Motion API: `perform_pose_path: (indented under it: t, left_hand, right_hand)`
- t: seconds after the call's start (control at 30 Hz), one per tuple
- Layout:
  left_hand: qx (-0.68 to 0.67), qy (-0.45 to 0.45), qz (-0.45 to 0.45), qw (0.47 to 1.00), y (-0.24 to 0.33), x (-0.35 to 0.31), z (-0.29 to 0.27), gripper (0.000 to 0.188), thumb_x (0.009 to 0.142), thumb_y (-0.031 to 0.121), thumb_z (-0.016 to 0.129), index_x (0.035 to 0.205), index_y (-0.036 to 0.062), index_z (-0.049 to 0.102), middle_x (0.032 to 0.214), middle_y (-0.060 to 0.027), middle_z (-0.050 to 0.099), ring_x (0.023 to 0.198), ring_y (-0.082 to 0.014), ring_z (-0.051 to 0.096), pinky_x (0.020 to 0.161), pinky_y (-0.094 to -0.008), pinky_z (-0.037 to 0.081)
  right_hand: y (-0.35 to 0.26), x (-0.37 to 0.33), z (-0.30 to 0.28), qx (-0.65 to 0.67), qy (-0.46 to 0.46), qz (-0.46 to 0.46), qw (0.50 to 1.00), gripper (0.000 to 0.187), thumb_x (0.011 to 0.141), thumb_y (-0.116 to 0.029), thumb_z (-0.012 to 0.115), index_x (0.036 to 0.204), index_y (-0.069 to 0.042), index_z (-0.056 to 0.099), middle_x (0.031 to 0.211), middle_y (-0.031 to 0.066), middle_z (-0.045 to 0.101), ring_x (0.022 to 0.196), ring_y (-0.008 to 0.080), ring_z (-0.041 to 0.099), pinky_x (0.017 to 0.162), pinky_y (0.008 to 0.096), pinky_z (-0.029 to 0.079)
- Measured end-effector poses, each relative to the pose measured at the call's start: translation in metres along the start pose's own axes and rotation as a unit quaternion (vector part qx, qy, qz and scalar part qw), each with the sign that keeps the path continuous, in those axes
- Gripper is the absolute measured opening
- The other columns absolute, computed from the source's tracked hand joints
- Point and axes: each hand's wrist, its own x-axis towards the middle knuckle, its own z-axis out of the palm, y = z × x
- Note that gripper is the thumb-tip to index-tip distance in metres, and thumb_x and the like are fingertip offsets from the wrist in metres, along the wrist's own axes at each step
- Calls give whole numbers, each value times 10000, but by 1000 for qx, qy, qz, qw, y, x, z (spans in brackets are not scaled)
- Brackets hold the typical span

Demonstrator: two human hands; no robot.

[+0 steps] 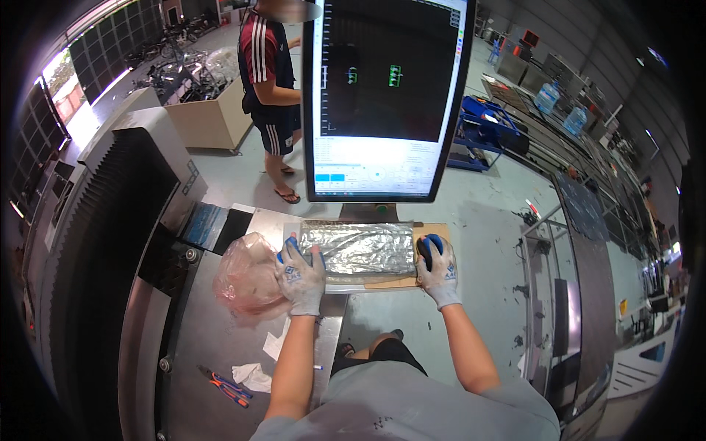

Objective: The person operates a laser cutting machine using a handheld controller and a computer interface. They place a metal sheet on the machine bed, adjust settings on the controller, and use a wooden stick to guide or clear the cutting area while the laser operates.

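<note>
On the tan board [434, 228] under the screen [382, 81], a silvery wrapped slab [358, 248] lies lengthwise left to right. The left hand [300, 282] overlaps its left end, fingers spread, gripping nothing I can see; the right hand [440, 273] clasps a dark mouse [423, 254] beside the other.

Monitor [379, 103] stands behind plastic film [360, 250]; bag [246, 275] lies left of film; pliers [223, 384] on bench [197, 334], before bag.
</note>
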Motion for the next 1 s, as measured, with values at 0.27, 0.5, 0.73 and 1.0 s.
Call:
perform_pose_path:
  t: [0.27,0.5,0.73,1.0]
  left_hand:
    - [-18,-9,-3,1000,7,2,-8,618,1013,440,603,1477,34,548,1395,-181,640,1271,-407,583,1077,-522,457]
    - [-22,-9,-9,1000,5,3,-5,620,1010,444,603,1473,35,553,1405,-181,637,1276,-400,585,1088,-515,455]
    - [-19,5,4,1000,2,0,-1,609,1021,437,596,1479,39,542,1404,-177,634,1268,-400,586,1080,-509,459]
    - [-2,-29,-22,999,4,2,-4,597,1042,459,563,1488,64,538,1421,-167,623,1288,-395,581,1076,-521,457]
  right_hand:
    - [-2,-1,-1,-16,-2,44,999,489,899,-203,706,1369,-89,640,1407,229,547,1334,432,516,1148,518,431]
    - [1,-1,2,-19,11,37,999,482,886,-207,708,1347,-89,638,1397,221,547,1323,422,519,1131,517,439]
    - [6,-2,6,-36,6,29,999,481,879,-211,703,1339,-79,647,1417,208,560,1357,414,505,1143,522,425]
    - [6,1,6,-37,23,12,999,501,863,-207,679,1344,-71,658,1437,177,591,1376,396,510,1148,521,425]
